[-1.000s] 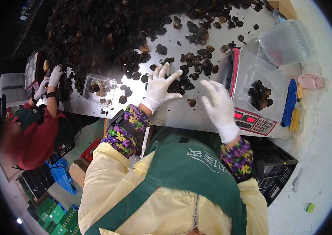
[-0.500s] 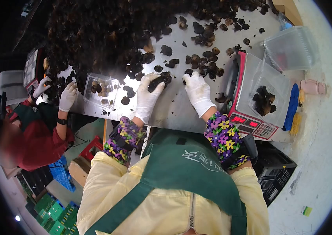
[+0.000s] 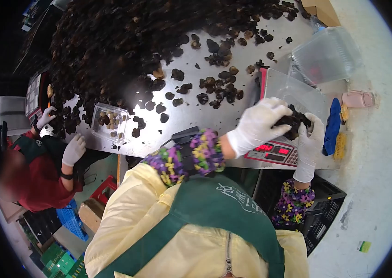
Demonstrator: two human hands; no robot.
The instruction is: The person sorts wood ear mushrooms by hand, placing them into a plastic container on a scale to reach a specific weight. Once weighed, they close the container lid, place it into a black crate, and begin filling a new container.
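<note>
Dark, wrinkled mushroom-like pieces point(image 3: 292, 123) are gathered between my two white-gloved hands, above the red-rimmed scale point(image 3: 274, 153) with its lit red digits. My left hand point(image 3: 261, 124) reaches across from the left with its fingers closed round the pieces. On their right side, my right hand point(image 3: 310, 141) has its fingers curled against the same dark pieces. Part of a clear plastic box point(image 3: 277, 85) shows on the scale behind my hands. Loose dark pieces point(image 3: 219, 88) lie on the metal table point(image 3: 184, 134) to the left of the scale.
A large dark heap point(image 3: 108, 51) covers the table's far left. A clear tray point(image 3: 96, 127) holds small brown pieces. Stacked clear boxes point(image 3: 328, 55), a blue item point(image 3: 332, 125) and a pink item point(image 3: 358, 99) lie right. A co-worker in red point(image 3: 47, 176) works at left.
Both hands have moved right from the table to above the scale, my left hand crossing over with dark pieces. The view has shifted slightly. The co-worker's hands are a little lower.
</note>
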